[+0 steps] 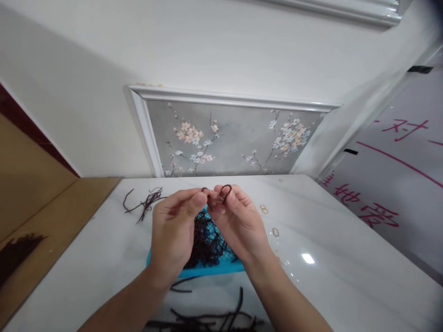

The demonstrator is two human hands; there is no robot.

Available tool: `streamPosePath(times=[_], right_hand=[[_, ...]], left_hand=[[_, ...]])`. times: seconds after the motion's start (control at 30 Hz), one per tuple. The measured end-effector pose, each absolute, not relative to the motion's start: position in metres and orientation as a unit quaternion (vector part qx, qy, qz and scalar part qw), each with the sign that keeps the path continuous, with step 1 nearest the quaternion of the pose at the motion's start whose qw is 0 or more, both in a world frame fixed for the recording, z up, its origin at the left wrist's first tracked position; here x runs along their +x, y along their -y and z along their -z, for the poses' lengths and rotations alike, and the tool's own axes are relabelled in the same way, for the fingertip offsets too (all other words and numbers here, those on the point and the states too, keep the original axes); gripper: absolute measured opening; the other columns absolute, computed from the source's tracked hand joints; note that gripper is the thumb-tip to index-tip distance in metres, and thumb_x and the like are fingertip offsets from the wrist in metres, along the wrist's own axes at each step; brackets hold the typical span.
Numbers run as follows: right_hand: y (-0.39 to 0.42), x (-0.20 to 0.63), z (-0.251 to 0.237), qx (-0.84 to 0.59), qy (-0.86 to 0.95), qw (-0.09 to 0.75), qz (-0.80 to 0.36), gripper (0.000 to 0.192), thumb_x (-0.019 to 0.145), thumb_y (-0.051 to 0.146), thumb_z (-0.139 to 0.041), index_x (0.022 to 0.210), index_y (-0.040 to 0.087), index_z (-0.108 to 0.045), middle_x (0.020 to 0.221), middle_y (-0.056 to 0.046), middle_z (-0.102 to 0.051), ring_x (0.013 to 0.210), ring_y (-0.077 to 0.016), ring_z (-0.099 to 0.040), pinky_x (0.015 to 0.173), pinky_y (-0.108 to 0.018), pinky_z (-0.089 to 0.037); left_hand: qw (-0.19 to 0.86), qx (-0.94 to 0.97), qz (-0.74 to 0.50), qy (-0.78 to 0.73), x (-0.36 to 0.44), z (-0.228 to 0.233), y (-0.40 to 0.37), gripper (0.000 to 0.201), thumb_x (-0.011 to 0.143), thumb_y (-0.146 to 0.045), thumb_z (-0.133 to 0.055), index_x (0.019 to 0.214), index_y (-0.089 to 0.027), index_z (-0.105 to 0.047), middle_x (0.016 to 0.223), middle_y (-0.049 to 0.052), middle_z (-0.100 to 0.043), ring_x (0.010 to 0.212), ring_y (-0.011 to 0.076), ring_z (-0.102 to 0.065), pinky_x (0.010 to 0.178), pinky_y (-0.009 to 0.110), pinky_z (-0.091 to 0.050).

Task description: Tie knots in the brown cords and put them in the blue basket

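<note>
Left hand (173, 230) and right hand (237, 221) are raised together above the white marble-look table (328, 240), fingertips pinching a thin dark brown looped cord (223, 190) between them. Directly beneath lies a shallow blue plastic tray (214, 267) heaped with dark cords. A loose cord bundle (145, 203) lies to the left.

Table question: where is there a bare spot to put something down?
The white table is bare on the right, past the small rings, toward the lettered board. Crowded spots: the blue tray of dark cords under both hands, loose cords at the near edge, strands far left.
</note>
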State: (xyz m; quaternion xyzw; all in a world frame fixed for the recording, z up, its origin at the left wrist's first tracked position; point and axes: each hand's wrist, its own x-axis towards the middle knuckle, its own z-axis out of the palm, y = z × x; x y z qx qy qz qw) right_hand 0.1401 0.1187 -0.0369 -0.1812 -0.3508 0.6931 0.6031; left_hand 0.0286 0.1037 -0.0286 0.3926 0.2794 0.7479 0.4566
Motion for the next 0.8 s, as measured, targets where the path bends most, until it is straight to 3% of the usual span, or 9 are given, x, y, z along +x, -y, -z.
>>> streamPosePath(times=[0.23, 0.43, 0.8], right_hand=[[-0.117, 0.136, 0.036, -0.207, 0.390, 0.629, -0.640, 0.013, 0.064, 0.030, -0.089, 0.070, 0.027, -0.078, 0.071, 0.003, -0.077, 0.069, -0.0127, -0.068, 0.074, -0.028, -0.054], [-0.118, 0.139, 0.041, -0.288, 0.416, 0.668, -0.545, 0.015, 0.064, 0.029, -0.088, 0.072, 0.026, -0.076, 0.066, 0.004, -0.073, 0.062, -0.0116, -0.064, 0.064, -0.027, -0.053], [-0.113, 0.135, 0.044, -0.292, 0.409, 0.729, -0.464, 0.010, 0.074, 0.028, -0.082, 0.078, 0.025, -0.074, 0.076, 0.001, -0.077, 0.072, -0.0158, -0.072, 0.072, -0.032, -0.059]], left_hand=[[0.357, 0.417, -0.768, -0.330, 0.030, 0.034, -0.106, 0.016, 0.077, -0.034, -0.081, 0.079, -0.020, -0.072, 0.067, -0.003, -0.070, 0.060, 0.0092, -0.065, 0.061, 0.021, -0.055], [0.254, 0.451, -0.779, -0.353, 0.032, 0.038, -0.105, 0.016, 0.077, -0.033, -0.081, 0.081, -0.021, -0.072, 0.075, -0.001, -0.073, 0.069, 0.0120, -0.069, 0.067, 0.023, -0.057], [0.338, 0.455, -0.760, -0.319, 0.034, 0.042, -0.103, 0.012, 0.074, -0.025, -0.083, 0.083, -0.024, -0.076, 0.077, -0.001, -0.075, 0.071, 0.0113, -0.070, 0.068, 0.021, -0.058]])
